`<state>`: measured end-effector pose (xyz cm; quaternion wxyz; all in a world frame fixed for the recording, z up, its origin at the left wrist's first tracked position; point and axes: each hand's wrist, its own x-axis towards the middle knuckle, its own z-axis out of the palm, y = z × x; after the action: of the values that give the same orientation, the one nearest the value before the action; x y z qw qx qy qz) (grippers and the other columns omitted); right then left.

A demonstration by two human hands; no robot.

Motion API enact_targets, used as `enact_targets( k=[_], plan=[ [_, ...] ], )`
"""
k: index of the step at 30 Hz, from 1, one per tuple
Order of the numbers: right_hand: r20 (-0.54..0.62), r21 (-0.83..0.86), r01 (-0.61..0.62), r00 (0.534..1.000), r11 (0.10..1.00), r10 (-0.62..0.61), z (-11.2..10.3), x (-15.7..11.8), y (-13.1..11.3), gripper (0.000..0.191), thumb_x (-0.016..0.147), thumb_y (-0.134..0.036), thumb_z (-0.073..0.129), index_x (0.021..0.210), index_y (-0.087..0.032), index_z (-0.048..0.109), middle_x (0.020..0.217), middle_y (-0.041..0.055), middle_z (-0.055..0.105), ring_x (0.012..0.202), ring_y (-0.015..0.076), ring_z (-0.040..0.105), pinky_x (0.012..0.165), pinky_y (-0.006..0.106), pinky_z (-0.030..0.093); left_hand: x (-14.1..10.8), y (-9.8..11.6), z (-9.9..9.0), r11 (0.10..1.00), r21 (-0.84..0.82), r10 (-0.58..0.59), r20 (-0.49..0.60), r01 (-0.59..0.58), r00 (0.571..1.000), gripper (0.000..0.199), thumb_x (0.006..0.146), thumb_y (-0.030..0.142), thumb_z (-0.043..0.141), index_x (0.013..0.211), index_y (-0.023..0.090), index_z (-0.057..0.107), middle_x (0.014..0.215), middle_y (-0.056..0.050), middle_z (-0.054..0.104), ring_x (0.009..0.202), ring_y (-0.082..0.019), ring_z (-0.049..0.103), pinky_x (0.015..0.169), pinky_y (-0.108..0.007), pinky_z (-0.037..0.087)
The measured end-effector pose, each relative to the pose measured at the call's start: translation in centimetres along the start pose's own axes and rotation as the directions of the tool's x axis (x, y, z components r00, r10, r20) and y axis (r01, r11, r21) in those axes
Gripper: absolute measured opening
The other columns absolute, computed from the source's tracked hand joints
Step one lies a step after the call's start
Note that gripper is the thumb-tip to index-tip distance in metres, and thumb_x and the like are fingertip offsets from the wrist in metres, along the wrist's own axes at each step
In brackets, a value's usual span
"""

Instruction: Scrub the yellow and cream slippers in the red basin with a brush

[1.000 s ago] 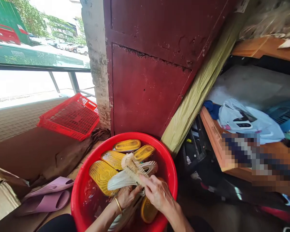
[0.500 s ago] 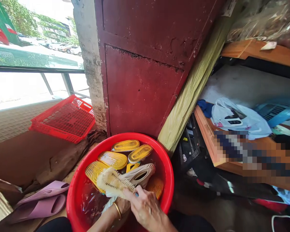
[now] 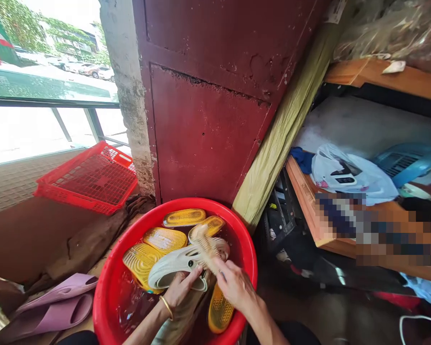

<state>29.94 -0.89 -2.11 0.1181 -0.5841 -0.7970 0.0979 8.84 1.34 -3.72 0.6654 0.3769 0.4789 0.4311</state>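
Observation:
A red tub (image 3: 105, 268) holds dark water with several yellow-soled shoes (image 3: 165, 239) floating in it. My left hand (image 3: 181, 290), with a gold bangle at the wrist, grips a white clog (image 3: 170, 266) by its side, thumb near the strap. My right hand (image 3: 237, 287) is closed round the handle end of a pale bristle brush (image 3: 205, 247), whose head lies over the clog's right part. Another pale shoe shows partly beneath my hands, and a yellow sole (image 3: 221, 309) floats below my right hand.
Pink slippers (image 3: 70, 309) lie left of the tub. A red crate (image 3: 93, 179) is at the left beside the wall. A dark red door (image 3: 208, 139) stands behind the tub. Wooden shelves (image 3: 309, 211) with a plastic bag (image 3: 352, 175) are at the right.
The brush has swung up and right, off the left part of the shoes. The white clog now shows its side opening, and my left hand has come into fuller view on it.

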Motion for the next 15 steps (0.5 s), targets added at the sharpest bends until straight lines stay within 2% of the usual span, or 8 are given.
enact_targets(
  k=[2,4,6,8,10,12,15],
  plan=[
    [0.005,-0.023,0.013,1.0,1.0,-0.013,0.2,0.2,-0.7,0.055,0.098,-0.019,0.045,0.151,-0.035,0.049,0.114,0.0065,0.074,0.097,0.0201,0.072,0.084,0.025,0.053,-0.4,0.7,-0.2,0.994,0.106,-0.026,0.038,0.022,0.999,0.037,0.078,0.052,0.073,0.056,0.023,0.064,0.057,-0.004,0.068,0.073,-0.028,0.067,0.087,-0.04,0.055],
    [-0.018,-0.062,-0.073,0.997,0.995,0.072,0.2,0.5,-0.1,0.054,0.098,-0.017,0.043,0.149,-0.031,0.052,0.115,0.0087,0.074,0.099,0.0212,0.072,0.086,0.027,0.054,-1.0,1.3,-0.3,0.985,0.173,-0.008,0.1,-0.009,0.995,0.04,0.081,0.055,0.068,0.059,0.022,0.067,0.058,-0.005,0.07,0.07,-0.027,0.067,0.09,-0.04,0.053],
    [-0.059,-0.079,-0.173,0.984,0.982,0.169,0.0,0.8,1.2,0.053,0.098,-0.016,0.039,0.148,-0.026,0.054,0.116,0.0114,0.074,0.1,0.0225,0.072,0.09,0.03,0.054,-1.5,1.7,-0.2,0.984,0.165,0.036,0.17,-0.064,0.985,0.031,0.079,0.049,0.074,0.067,0.021,0.072,0.062,-0.005,0.073,0.074,-0.025,0.068,0.095,-0.039,0.052],
    [-0.105,-0.065,-0.231,0.969,0.971,0.223,-0.1,0.8,2.3,0.052,0.099,-0.017,0.038,0.148,-0.023,0.054,0.115,0.0127,0.074,0.1,0.0229,0.072,0.091,0.031,0.054,-1.6,1.8,-0.2,0.999,0.023,0.029,0.176,-0.033,0.984,0.022,0.074,0.04,0.08,0.077,0.019,0.076,0.073,-0.005,0.076,0.079,-0.025,0.071,0.097,-0.038,0.052],
    [-0.14,-0.036,-0.222,0.966,0.974,0.215,0.0,0.7,2.7,0.05,0.101,-0.021,0.039,0.149,-0.025,0.053,0.115,0.0114,0.074,0.099,0.0221,0.072,0.089,0.029,0.054,-1.3,1.8,-0.4,0.972,-0.228,-0.021,0.153,0.056,0.988,0.019,0.074,0.033,0.08,0.087,0.019,0.077,0.093,-0.007,0.079,0.088,-0.025,0.074,0.098,-0.04,0.054],
    [-0.149,-0.006,-0.165,0.975,0.986,0.163,0.3,0.5,2.3,0.05,0.101,-0.023,0.042,0.15,-0.03,0.051,0.113,0.0084,0.074,0.096,0.0204,0.072,0.085,0.026,0.055,-0.8,1.9,-0.8,0.879,-0.464,-0.051,0.128,0.105,0.99,0.02,0.078,0.03,0.075,0.095,0.02,0.077,0.115,-0.007,0.077,0.099,-0.026,0.074,0.101,-0.042,0.054],
    [-0.13,0.011,-0.105,0.986,0.994,0.105,0.9,0.2,1.5,0.052,0.1,-0.024,0.044,0.151,-0.034,0.05,0.109,0.0062,0.074,0.09,0.0196,0.072,0.08,0.025,0.055,-0.1,2.8,-1.7,0.767,-0.633,-0.066,0.085,0.105,0.994,0.023,0.086,0.031,0.064,0.103,0.021,0.075,0.127,-0.006,0.073,0.111,-0.025,0.071,0.105,-0.04,0.053]
  ],
)
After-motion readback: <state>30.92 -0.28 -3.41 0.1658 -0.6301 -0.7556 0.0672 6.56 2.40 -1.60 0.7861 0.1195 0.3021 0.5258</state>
